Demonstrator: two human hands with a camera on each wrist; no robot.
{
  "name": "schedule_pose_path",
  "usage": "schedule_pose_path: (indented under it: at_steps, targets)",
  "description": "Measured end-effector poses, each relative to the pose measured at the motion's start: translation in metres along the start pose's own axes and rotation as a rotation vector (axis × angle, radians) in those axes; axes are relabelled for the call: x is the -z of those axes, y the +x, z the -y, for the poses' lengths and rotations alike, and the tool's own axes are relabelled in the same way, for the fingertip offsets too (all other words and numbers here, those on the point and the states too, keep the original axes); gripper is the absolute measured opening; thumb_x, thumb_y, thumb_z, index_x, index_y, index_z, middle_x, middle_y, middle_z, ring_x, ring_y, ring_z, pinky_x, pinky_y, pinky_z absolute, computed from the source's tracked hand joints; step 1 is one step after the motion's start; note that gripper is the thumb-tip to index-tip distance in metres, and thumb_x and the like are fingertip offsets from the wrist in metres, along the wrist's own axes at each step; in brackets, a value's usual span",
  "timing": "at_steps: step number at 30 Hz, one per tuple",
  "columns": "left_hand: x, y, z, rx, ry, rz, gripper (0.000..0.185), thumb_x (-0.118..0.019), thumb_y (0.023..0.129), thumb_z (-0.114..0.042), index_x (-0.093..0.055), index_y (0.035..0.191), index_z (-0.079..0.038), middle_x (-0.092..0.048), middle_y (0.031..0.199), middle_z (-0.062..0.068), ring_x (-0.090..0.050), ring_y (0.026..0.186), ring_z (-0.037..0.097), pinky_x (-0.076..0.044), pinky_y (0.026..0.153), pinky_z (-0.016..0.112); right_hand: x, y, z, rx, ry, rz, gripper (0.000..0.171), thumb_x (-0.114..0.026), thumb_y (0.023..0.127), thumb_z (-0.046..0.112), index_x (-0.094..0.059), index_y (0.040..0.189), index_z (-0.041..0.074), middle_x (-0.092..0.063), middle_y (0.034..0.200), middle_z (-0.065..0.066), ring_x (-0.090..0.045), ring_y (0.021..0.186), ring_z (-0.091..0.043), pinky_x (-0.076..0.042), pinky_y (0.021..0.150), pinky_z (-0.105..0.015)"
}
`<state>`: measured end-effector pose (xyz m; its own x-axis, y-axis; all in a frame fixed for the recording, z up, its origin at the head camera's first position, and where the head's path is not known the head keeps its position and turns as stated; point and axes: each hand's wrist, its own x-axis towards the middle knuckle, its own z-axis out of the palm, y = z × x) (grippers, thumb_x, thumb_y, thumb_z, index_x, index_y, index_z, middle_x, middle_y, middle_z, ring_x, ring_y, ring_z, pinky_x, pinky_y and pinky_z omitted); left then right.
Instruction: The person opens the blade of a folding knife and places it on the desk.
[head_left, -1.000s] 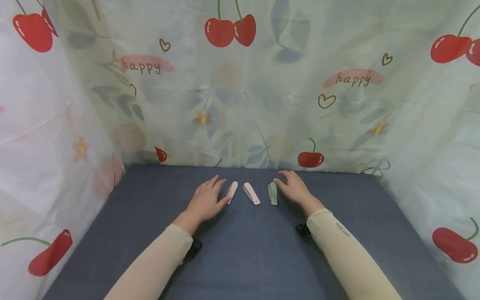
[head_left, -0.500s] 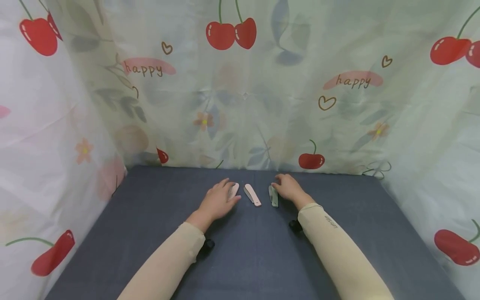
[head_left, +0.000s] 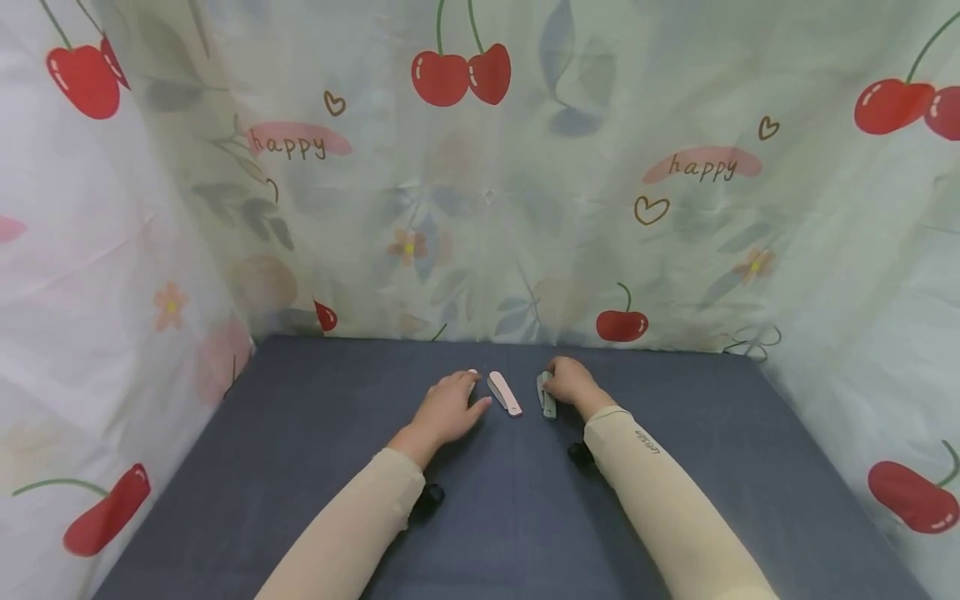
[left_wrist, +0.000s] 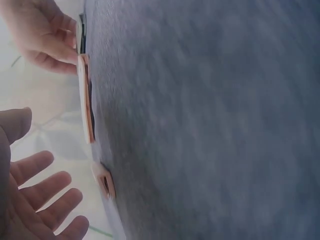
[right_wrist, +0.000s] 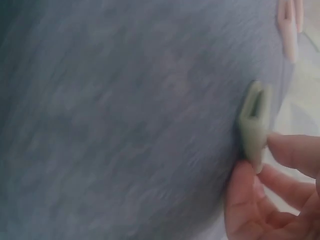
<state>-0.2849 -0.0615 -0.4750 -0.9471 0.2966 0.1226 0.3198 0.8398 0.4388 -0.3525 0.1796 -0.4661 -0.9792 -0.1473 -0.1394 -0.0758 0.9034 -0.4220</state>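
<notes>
1. Fingers of the right hand (head_left: 572,385) are pinching the green folding knife (head_left: 547,395), lying right of the middle pink knife (head_left: 505,392).
2. Left hand (head_left: 447,408) is hovering open over another pink knife (left_wrist: 104,181), left of the middle one.
3. Worktop (head_left: 300,433) is lying bare toward its edges.

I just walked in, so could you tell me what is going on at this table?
A person reaches both hands to three small folded pocket-knife-like tools lying on a grey cloth. The right hand pinches the green tool with thumb and fingers. The left hand is open over the left pink tool. The middle pink tool lies untouched.
</notes>
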Motion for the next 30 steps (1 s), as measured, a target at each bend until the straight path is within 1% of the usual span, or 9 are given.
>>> schedule_pose_path:
  at_steps: [3, 5, 9, 13, 15, 21, 25, 28, 30]
  targets:
    - [-0.004, 0.002, -0.003, 0.008, -0.018, 0.014, 0.055, -0.055, 0.102, -0.043, -0.051, 0.144, -0.008, -0.047, 0.150, 0.013, -0.042, 0.140, 0.032, -0.033, 0.111, 0.051, -0.002, 0.001, 0.002, -0.072, 0.065, 0.032, 0.032, -0.065, 0.093, 0.010, -0.060, 0.121, -0.006, -0.064, 0.109, -0.020, -0.065, 0.081, -0.027, -0.054, 0.069, -0.037]
    - [-0.007, 0.003, -0.005, 0.008, -0.039, 0.016, 0.055, -0.056, 0.102, -0.043, -0.051, 0.143, -0.008, -0.048, 0.150, 0.014, -0.041, 0.140, 0.032, -0.034, 0.111, 0.052, -0.002, 0.000, 0.003, -0.097, 0.101, 0.042, 0.028, -0.064, 0.091, 0.008, -0.060, 0.115, -0.005, -0.064, 0.103, -0.019, -0.064, 0.074, -0.025, -0.054, 0.063, -0.034]
    - [-0.012, 0.004, -0.011, 0.005, -0.093, 0.009, 0.053, -0.059, 0.101, -0.040, -0.053, 0.142, -0.008, -0.051, 0.147, 0.014, -0.042, 0.139, 0.033, -0.035, 0.110, 0.052, -0.004, -0.004, 0.003, -0.139, 0.234, 0.036, 0.022, -0.065, 0.088, 0.004, -0.057, 0.107, -0.003, -0.061, 0.102, -0.019, -0.062, 0.077, -0.026, -0.054, 0.062, -0.034]
    - [-0.016, 0.002, -0.017, -0.007, -0.152, 0.001, 0.050, -0.059, 0.101, -0.038, -0.055, 0.140, -0.007, -0.056, 0.141, 0.012, -0.048, 0.135, 0.030, -0.038, 0.109, 0.049, -0.006, -0.011, 0.000, -0.182, 0.414, 0.038, 0.028, -0.068, 0.089, 0.003, -0.055, 0.113, -0.001, -0.059, 0.110, -0.020, -0.061, 0.082, -0.025, -0.056, 0.064, -0.034]
    - [-0.018, 0.001, -0.020, -0.015, -0.178, -0.011, 0.048, -0.060, 0.101, -0.036, -0.056, 0.138, -0.006, -0.058, 0.139, 0.012, -0.051, 0.132, 0.029, -0.040, 0.107, 0.047, -0.006, -0.014, -0.001, -0.189, 0.485, 0.034, 0.031, -0.069, 0.089, 0.002, -0.056, 0.117, 0.000, -0.058, 0.110, -0.019, -0.061, 0.081, -0.024, -0.056, 0.065, -0.033]
    - [-0.020, -0.003, -0.028, -0.014, -0.243, -0.057, 0.045, -0.060, 0.101, -0.032, -0.058, 0.135, -0.003, -0.061, 0.135, 0.012, -0.055, 0.128, 0.027, -0.041, 0.106, 0.044, -0.003, -0.029, 0.005, -0.131, 0.637, 0.019, 0.035, -0.068, 0.091, -0.001, -0.053, 0.122, 0.000, -0.060, 0.095, -0.015, -0.059, 0.074, -0.021, -0.056, 0.063, -0.034]
    - [-0.021, -0.005, -0.035, -0.022, -0.340, -0.077, 0.044, -0.058, 0.102, -0.029, -0.057, 0.136, -0.001, -0.063, 0.132, 0.014, -0.058, 0.123, 0.028, -0.043, 0.103, 0.044, -0.001, -0.039, 0.010, -0.073, 0.714, 0.025, 0.035, -0.066, 0.093, -0.001, -0.052, 0.125, -0.002, -0.060, 0.097, -0.015, -0.060, 0.073, -0.020, -0.057, 0.066, -0.037]
    - [-0.022, -0.005, -0.039, -0.035, -0.424, -0.101, 0.042, -0.056, 0.104, -0.026, -0.056, 0.136, 0.001, -0.065, 0.126, 0.014, -0.061, 0.117, 0.029, -0.046, 0.099, 0.044, -0.001, -0.045, 0.015, -0.040, 0.742, 0.019, 0.033, -0.066, 0.094, 0.000, -0.052, 0.125, 0.000, -0.060, 0.100, -0.015, -0.061, 0.074, -0.021, -0.057, 0.067, -0.038]
    - [-0.023, -0.004, -0.041, -0.027, -0.462, -0.120, 0.040, -0.055, 0.104, -0.024, -0.057, 0.135, 0.001, -0.067, 0.122, 0.013, -0.064, 0.112, 0.028, -0.048, 0.097, 0.043, 0.000, -0.049, 0.018, -0.026, 0.757, 0.019, 0.032, -0.065, 0.095, 0.000, -0.052, 0.125, 0.001, -0.059, 0.100, -0.015, -0.062, 0.075, -0.021, -0.057, 0.067, -0.039]
